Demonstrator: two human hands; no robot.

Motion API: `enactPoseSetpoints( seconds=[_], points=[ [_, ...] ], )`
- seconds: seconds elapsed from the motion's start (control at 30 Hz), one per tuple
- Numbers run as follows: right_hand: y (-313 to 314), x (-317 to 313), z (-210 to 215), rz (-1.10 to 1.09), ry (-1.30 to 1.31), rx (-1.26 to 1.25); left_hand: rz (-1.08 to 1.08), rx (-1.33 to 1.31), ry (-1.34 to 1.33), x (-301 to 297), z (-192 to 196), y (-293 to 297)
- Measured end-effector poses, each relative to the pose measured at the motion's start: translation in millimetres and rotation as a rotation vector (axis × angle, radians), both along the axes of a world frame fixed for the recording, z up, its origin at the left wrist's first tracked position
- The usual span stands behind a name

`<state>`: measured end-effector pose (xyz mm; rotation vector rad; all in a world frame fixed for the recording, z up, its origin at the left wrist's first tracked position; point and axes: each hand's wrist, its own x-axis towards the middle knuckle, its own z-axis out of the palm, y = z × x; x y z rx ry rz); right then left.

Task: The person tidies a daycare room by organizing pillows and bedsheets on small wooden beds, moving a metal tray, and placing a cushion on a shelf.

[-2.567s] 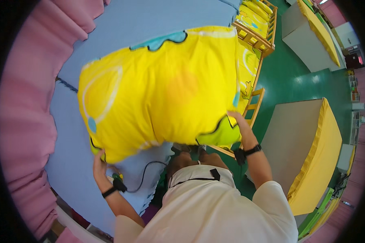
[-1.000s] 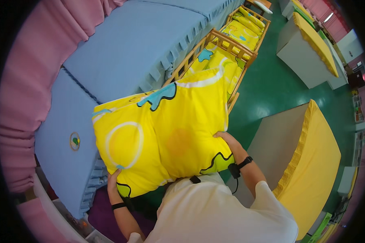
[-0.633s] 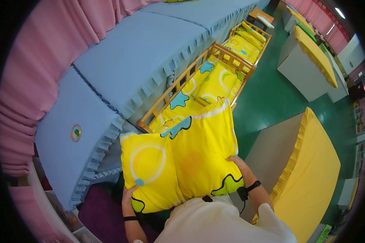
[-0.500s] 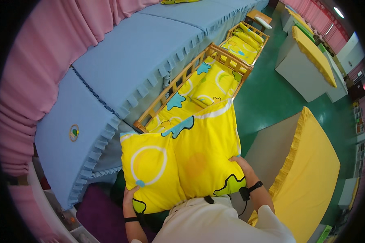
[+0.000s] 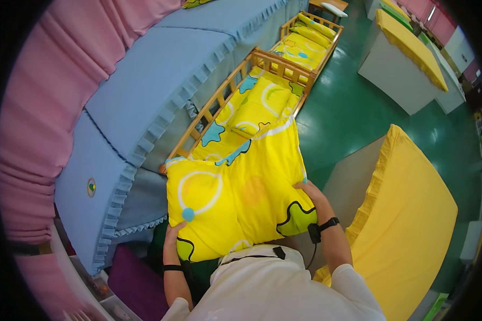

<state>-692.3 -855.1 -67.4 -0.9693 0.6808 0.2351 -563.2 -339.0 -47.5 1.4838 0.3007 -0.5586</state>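
Note:
A yellow quilt [image 5: 251,195] patterned with white rings, blue patches and green shapes is stretched out in front of my body. My left hand [image 5: 172,238] grips its left edge near a blue dot. On the opposite side, my right hand [image 5: 309,193] grips the right edge, above a green patch outlined in black. The quilt's far edge overlaps the near end of a wooden cot [image 5: 231,92] and hides it. Inside the cot, a folded yellow bundle [image 5: 260,107] lies on matching bedding.
Blue ruffled covers [image 5: 144,80] run along the left, beside pink curtains [image 5: 32,134]. A second wooden cot [image 5: 305,45] stands beyond the first. On the right is a yellow-covered unit [image 5: 407,219]; green floor [image 5: 337,112] lies between. A purple cloth [image 5: 136,283] is at lower left.
The cots and blue covers have shifted up and left in the view. The quilt sits slightly higher, still held at both sides.

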Motion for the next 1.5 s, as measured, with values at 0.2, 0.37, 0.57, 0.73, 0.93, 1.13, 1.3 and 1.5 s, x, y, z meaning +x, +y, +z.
enactPoseSetpoints(
  seconds=[0.2,0.37,0.57,0.73,0.93,1.13,1.3,1.5],
  points=[
    [-66.5,17.0,2.5,-0.042,-0.007,-0.095,-0.010,0.012,0.025,28.8,-13.1,-56.4],
    [-126.2,58.7,7.6,-0.016,0.013,-0.028,0.018,-0.077,0.091,58.9,-42.9,-103.3],
    [-197.2,172.7,0.7,0.020,0.044,-0.167,0.078,-0.099,0.065,134.4,-92.8,-165.3],
    [-261.6,300.2,29.0,0.150,0.038,-0.151,0.192,-0.147,0.114,207.9,-81.7,-225.1],
    [-326.8,426.5,64.2,0.170,-0.044,-0.171,0.322,-0.138,0.108,291.3,-37.1,-299.4],
    [-426.0,575.3,25.7,0.282,-0.075,-0.270,0.485,-0.099,0.080,330.4,-82.8,-384.5],
    [-513.4,658.7,-64.7,0.543,-0.105,-1.146,0.388,0.526,0.281,362.6,-146.5,-464.2],
    [-550.2,652.7,-118.7,0.624,-0.178,-0.777,0.303,0.935,0.183,356.1,-160.1,-523.5]
  ],
)
